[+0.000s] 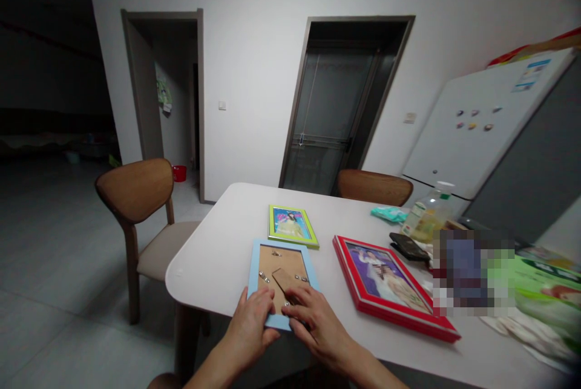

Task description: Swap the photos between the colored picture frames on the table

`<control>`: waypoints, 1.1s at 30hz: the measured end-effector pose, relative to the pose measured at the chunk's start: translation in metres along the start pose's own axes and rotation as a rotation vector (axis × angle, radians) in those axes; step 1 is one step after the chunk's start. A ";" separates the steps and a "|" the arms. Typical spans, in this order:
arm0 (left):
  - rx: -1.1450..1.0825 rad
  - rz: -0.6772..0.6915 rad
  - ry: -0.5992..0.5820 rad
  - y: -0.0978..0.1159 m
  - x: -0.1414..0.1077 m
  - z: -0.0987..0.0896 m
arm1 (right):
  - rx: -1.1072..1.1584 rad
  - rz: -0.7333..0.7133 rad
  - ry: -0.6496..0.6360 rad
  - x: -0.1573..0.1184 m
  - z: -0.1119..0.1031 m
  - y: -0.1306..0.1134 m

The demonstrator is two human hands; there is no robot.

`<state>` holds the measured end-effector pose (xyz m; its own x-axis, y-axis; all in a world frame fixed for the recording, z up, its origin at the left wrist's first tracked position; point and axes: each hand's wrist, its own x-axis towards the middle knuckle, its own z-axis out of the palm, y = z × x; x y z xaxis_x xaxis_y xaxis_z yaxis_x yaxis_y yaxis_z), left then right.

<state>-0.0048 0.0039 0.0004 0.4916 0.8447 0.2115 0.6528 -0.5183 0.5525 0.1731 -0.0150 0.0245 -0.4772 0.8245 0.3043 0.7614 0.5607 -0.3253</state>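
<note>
A light blue picture frame (255, 258) lies face down at the near edge of the table. Its brown backing board (267, 259) faces up, with small metal clips and a stand leg (282, 280) on it. My left hand (251, 321) grips the lower left corner, fingers over the back and thumb at the near edge. Around the lower right part, my right hand (321, 323) has its fingertips by the bottom clip and its thumb at the near edge. Just beyond lies a yellow-green picture frame (293, 225), picture up. Red picture frames (385, 277), apparently stacked, lie to the right.
On the table's (218, 244) right side are a dark phone-like object (410, 247), a turquoise cloth (389, 214), a large clear bottle (428, 216) with yellowish liquid, and a green package (535, 286). Wooden chairs stand at the left (136, 192) and far side (376, 187).
</note>
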 end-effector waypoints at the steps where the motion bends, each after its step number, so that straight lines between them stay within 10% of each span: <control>1: -0.001 -0.003 0.003 0.001 0.000 0.000 | -0.008 -0.007 -0.006 0.000 0.001 0.002; 10: -0.007 -0.023 0.002 0.001 0.001 0.000 | 0.006 0.194 -0.009 0.023 0.016 0.016; 24: -0.053 -0.014 0.035 -0.002 0.000 0.002 | 0.044 0.050 0.011 0.012 0.006 0.013; 33: -0.031 -0.020 0.025 -0.003 -0.002 0.003 | -0.015 0.147 0.060 0.069 0.026 0.016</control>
<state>-0.0054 0.0035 -0.0041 0.4643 0.8579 0.2200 0.6439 -0.4975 0.5813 0.1408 0.0527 0.0168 -0.3334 0.8911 0.3079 0.8276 0.4330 -0.3572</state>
